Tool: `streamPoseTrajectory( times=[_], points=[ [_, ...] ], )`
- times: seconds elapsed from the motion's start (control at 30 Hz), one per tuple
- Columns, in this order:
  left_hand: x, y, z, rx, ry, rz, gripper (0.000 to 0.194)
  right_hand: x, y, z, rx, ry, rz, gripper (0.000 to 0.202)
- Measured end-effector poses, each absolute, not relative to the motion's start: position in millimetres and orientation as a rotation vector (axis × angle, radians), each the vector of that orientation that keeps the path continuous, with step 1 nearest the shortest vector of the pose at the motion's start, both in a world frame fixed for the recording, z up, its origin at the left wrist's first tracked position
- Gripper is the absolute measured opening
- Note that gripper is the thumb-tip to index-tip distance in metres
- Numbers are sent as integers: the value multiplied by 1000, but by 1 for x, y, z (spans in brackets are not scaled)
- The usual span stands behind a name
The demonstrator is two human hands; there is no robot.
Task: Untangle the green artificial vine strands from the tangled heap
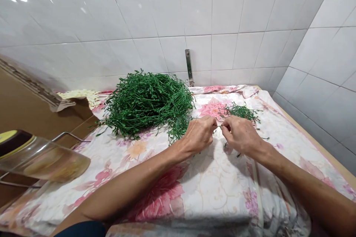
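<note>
Thin stem (218, 126) (prob.) pinched btwn L grip (200, 132) & R grip (241, 133)
Lg. green pile (150, 102) L of grips, sm. bunch (242, 111) behind R grip; done/left unclear.

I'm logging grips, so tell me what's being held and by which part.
The left hand and right hand pinch a thin green stem between them, fingers at either side of its short exposed stretch.

**Tiled room with a homely look**

Glossy white tiles (228, 7) cover two walls, which meet beyond the table's far right corner. A flowered cloth (217, 189) is spread over the table (340, 169), leaving pale wood bare along the right edge. A lidded clear jar (61, 163) near the left edge also suggests a home; which room is unclear.
</note>
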State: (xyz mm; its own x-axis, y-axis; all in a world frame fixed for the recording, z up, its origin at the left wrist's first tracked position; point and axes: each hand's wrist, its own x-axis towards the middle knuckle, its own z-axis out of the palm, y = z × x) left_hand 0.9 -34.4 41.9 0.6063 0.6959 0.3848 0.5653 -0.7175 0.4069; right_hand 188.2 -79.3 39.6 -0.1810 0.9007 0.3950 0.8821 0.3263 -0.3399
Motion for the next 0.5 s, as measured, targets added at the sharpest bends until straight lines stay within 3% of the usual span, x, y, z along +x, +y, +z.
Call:
streamPoseTrajectory(
  times=[0.17, 0.37, 0.5],
  points=[
    [-1, -34, 52, 2417, 1006, 812, 15, 199, -78, 45, -1378, -1936, 362, 19],
    [0, -38, 57, 2229, 1039, 776, 18, 199, -80, 39, -1384, -1919, 310, 17],
    [4, -43, 51, 2254, 1093, 696, 15, 193, -80, 35, -1518, -1995, 79, 17]
  ],
)
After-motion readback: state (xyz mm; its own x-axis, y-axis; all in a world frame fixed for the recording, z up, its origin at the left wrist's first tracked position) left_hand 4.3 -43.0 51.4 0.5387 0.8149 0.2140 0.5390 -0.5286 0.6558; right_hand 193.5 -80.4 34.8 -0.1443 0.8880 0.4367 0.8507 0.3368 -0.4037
